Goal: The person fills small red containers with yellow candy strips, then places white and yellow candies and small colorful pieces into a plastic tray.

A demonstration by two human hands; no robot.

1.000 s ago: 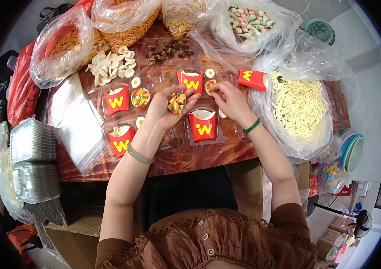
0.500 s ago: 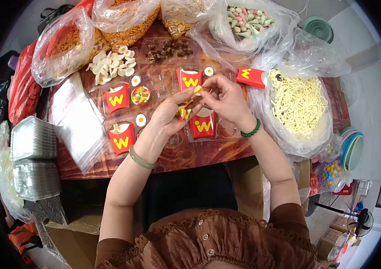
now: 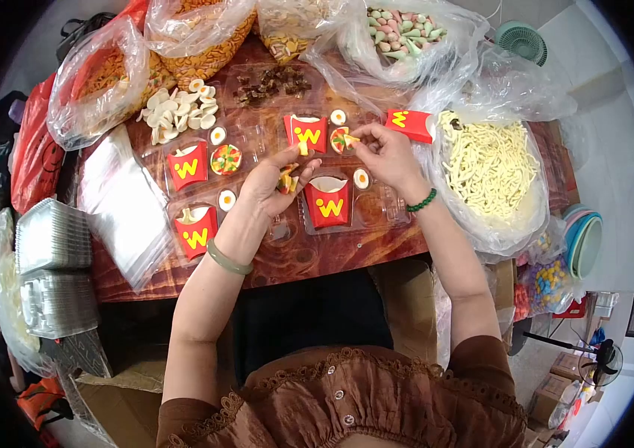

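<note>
My left hand [image 3: 276, 183] is closed around several small toy pizza slices [image 3: 287, 179], one showing pale at its fingertips. With thumb and finger, my right hand [image 3: 388, 157] pinches a toy pizza slice [image 3: 353, 140] at the edge of a partly filled round toy pizza [image 3: 339, 140] in a clear plastic tray. Beside that pizza stand a red fries box [image 3: 306, 134] with a yellow W and a toy fried egg [image 3: 338, 117]. Nearer me are another red fries box [image 3: 327, 201] and egg [image 3: 361, 178]. On the left, a whole toy pizza [image 3: 226, 159] lies beside a fries box [image 3: 187, 165].
Pale oval pieces [image 3: 175, 116] and dark brown pieces [image 3: 272, 84] lie at the back. A bag of cream-coloured sticks [image 3: 492, 175] is on the right, below a loose red box [image 3: 409, 125]. Clear bags [image 3: 134, 216] and stacked plastic trays [image 3: 55, 235] are on the left.
My right hand has moved away from my left, carrying a slice to the round pizza in the tray. My left hand has drawn slightly left, still holding slices.
</note>
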